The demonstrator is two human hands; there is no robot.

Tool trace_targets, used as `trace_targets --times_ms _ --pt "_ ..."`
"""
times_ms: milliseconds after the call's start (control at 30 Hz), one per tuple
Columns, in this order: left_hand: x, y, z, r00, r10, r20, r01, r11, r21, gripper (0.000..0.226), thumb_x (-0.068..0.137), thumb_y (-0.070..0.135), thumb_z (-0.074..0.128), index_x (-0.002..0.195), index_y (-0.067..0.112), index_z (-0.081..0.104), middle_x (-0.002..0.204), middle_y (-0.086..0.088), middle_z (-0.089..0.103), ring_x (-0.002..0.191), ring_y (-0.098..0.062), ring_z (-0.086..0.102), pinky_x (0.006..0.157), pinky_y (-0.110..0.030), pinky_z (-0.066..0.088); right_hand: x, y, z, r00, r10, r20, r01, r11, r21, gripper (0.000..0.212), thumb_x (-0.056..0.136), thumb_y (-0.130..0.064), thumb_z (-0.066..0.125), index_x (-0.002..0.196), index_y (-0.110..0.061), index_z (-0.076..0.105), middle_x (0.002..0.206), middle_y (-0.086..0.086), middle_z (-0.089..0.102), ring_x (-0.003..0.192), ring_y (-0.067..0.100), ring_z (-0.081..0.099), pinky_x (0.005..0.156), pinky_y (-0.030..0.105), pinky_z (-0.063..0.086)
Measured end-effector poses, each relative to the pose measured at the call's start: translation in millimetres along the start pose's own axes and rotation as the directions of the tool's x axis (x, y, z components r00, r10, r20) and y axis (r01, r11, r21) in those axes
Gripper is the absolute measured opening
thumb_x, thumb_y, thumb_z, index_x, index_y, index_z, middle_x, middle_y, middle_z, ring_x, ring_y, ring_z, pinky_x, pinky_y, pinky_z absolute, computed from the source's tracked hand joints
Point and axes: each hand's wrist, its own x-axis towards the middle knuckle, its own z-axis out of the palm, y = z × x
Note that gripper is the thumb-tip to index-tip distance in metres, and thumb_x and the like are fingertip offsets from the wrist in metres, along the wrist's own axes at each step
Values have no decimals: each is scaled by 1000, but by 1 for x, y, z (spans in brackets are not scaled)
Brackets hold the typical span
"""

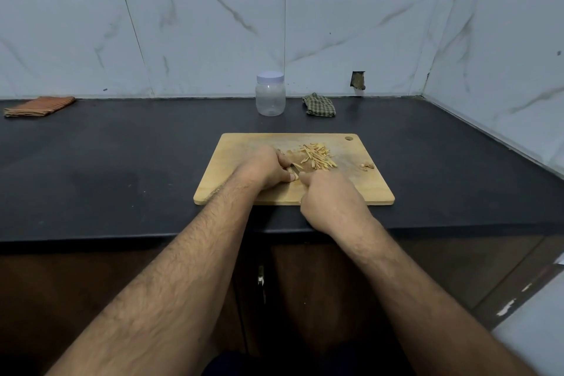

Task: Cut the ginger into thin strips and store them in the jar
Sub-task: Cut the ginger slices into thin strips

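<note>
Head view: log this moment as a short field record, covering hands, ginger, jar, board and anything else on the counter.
left hand: fingers curled on the cutting board, holding down something small, mostly hidden
right hand: grips a knife, only a bit of blade visible
ginger strips: loose pile on board, beyond the hands
ginger scraps: near board's right edge
jar: upright behind board, lid on, looks empty
cloths: orange cloth far left; checked cloth right of jar
stage: cutting; nothing stored yet

Counted: one jar (270, 94) at 12 o'clock, two cloths (39, 106) (319, 104), one cutting board (244, 156), one strip pile (317, 156), two hands (265, 168) (331, 201).
</note>
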Motion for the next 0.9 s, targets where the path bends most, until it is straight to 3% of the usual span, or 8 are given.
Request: trace_targets --times_ms 100,333,567,900 --pt "2 -1 0 1000 0 -1 0 1000 -10 36 81 26 80 116 22 72 114 6 70 109 -13 61 98 -27 45 -18 9 4 1000 -5 -6 5 1000 -2 51 92 -8 48 138 -30 52 117 5 63 103 24 59 84 37 54" --pt "-1 0 -1 1000 2 -9 -3 1000 -15 37 81 26 79 117 22 71 122 5 68 115 -12 59 102 -28 43 -24 13 3 1000 11 -11 -11 1000 -13 54 93 -7 47 141 -31 49 120 4 63 106 23 59 86 39 55" --pt "-7 1 -1 1000 10 -26 -11 1000 -21 34 83 26 77 117 24 71 115 5 69 104 -11 60 90 -23 44 -4 7 -5 999 43 -21 -42 998 39 57 91 -6 49 143 -30 50 125 5 62 98 22 62 83 38 57" --pt "-3 -3 2 1000 -1 -29 0 1000 -14 33 82 29 78 114 25 73 104 7 71 103 -14 63 79 -23 42 7 -2 -1 1000 -8 -19 9 999 50 51 93 -9 48 140 -29 53 131 4 61 119 24 54 93 34 50"
